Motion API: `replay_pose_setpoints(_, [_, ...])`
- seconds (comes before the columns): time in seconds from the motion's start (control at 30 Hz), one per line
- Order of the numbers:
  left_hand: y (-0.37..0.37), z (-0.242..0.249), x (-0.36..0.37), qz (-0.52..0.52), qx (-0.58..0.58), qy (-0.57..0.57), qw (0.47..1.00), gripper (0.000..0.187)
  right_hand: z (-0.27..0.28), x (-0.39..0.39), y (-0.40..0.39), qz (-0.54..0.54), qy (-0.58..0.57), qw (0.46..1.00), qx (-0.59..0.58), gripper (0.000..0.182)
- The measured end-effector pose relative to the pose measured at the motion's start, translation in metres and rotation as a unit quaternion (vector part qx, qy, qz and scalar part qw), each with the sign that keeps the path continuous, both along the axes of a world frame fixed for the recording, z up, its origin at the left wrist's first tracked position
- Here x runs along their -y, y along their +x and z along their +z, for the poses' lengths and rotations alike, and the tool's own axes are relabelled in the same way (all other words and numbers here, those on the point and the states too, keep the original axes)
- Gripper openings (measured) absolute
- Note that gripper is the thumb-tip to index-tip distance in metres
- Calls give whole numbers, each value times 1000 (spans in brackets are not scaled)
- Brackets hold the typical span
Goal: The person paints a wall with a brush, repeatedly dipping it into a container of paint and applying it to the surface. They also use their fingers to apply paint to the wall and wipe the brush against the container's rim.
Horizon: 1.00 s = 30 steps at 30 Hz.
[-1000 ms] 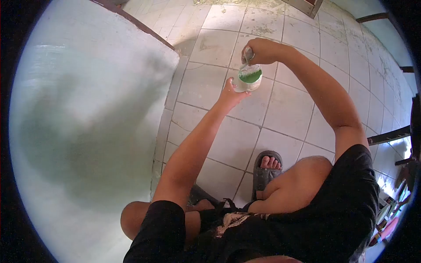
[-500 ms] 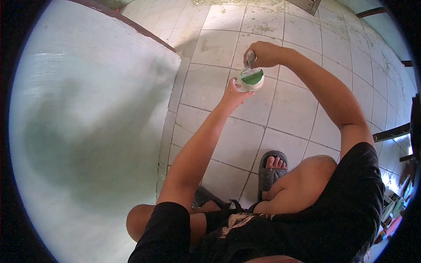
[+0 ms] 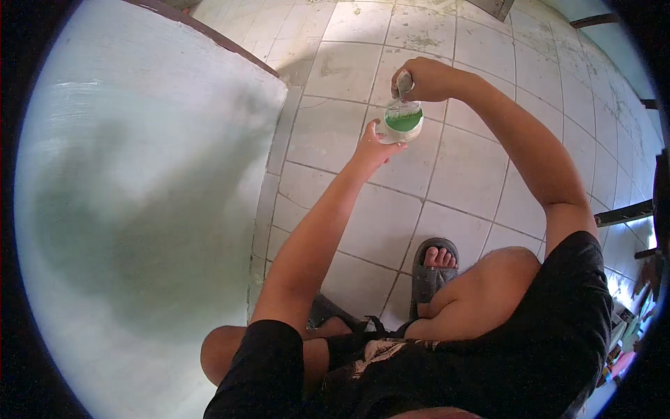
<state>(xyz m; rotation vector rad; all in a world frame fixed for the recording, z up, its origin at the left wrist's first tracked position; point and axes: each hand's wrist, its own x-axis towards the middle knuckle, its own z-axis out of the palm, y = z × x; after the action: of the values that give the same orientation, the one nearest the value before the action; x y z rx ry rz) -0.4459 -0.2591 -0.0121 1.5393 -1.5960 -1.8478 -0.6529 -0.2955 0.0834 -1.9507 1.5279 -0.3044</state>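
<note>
My left hand (image 3: 377, 148) is wrapped round the near left side of a small white paint cup (image 3: 412, 137), held above the tiled floor. Green paint (image 3: 405, 121) shows inside it. From above and behind the cup, my right hand (image 3: 426, 80) grips the pale handle of a paintbrush (image 3: 403, 105), its fingers closed. The brush's bristle end is down inside the cup at the back rim, touching the green paint. The brush tip itself is hidden in the cup.
A whitish wall (image 3: 139, 174) with a greenish patch rises close on my left. White floor tiles (image 3: 460, 167) spread below, stained at the back. My sandalled foot (image 3: 436, 265) is on them. A dark bar (image 3: 624, 213) and jumbled items stand at the right edge.
The brush has shifted slightly within the cup and stands more upright, with more green paint showing. My right hand has moved a little up; the left still holds the cup.
</note>
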Motion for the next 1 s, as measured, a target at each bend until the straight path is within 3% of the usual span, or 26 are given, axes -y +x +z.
replay_pose_setpoints(0.2, [-6,9,4,-8,-4,-25,1000,99,7,-10,2,37,-15,999,12,20])
replay_pose_setpoints(0.27, [-7,-21,17,-63,44,-258,963,96,11,-16,4,52,-25,998,13,19])
replay_pose_setpoints(0.3, [-9,-16,19,-64,43,-259,963,96,12,-19,5,69,-33,997,15,17])
replay_pose_setpoints(0.37, [-13,-5,24,-67,-109,-91,988,94,8,-21,3,77,-38,996,20,16])
replay_pose_setpoints(0.43, [-12,-8,31,-71,-112,-82,988,93,-1,-25,-1,86,-44,995,27,14])
replay_pose_setpoints(0.5, [-10,-9,35,-75,-114,-73,988,92,-11,-29,-5,128,-130,983,1,13])
replay_pose_setpoints(0.57, [-8,-6,37,-108,-77,-90,987,89,-17,-31,-7,125,-117,985,6,12])
replay_pose_setpoints(0.63, [-7,-17,40,-112,-92,-95,985,92,-13,-34,-8,126,-104,986,10,12])
replay_pose_setpoints(0.7, [-8,-24,42,-106,-108,-109,983,96,3,-36,-10,132,-167,977,9,12])
replay_pose_setpoints(0.77, [-5,-18,41,-123,-40,-165,978,107,29,-29,-12,145,-84,984,51,13])
replay_pose_setpoints(0.83, [3,-27,49,-165,46,-296,940,116,40,-27,-14,89,-88,991,50,14])
replay_pose_setpoints(0.93, [33,-5,60,-231,119,-269,927,114,57,-23,-19,43,-60,994,76,12])
replay_pose_setpoints(1.0, [62,50,68,-320,180,-233,901,107,59,-20,-22,8,-45,990,132,10])
